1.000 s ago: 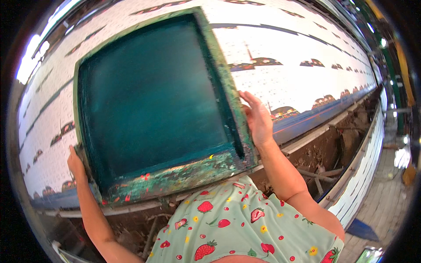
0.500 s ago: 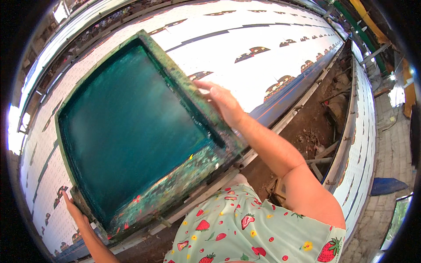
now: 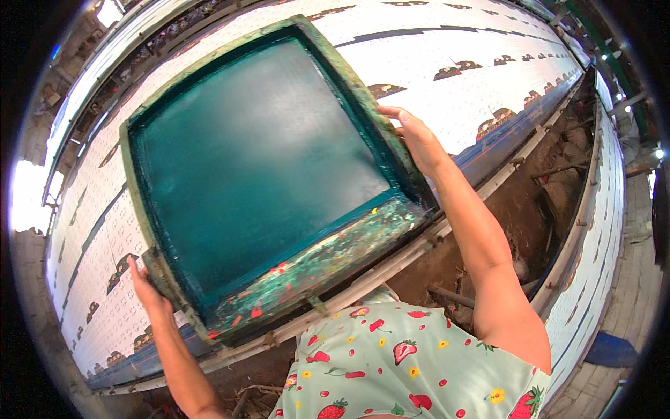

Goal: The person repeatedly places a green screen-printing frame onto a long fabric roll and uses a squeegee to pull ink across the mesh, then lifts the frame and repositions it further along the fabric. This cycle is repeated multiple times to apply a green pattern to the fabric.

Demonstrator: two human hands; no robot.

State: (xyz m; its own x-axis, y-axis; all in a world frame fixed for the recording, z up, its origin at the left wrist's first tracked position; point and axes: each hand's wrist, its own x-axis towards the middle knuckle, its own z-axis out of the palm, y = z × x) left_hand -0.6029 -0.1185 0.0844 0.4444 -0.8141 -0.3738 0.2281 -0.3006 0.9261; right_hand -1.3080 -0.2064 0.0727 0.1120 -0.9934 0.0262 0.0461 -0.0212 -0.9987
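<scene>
No words, labels, numbers or signs can be read on the frame (image 3: 317, 269), sheet (image 3: 419, 66) or garment (image 3: 391, 377).

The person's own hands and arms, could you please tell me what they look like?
The left hand and right hand are ungloved, with no wristwear showing. Both forearms are bare. The pale green fabric garment, printed with red strawberries, cherries and yellow flowers, ends above the right elbow.

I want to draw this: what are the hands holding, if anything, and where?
A green-framed screen, seemingly, by its side edges: the left hand at the lower left side, the right hand along the right side.
</scene>
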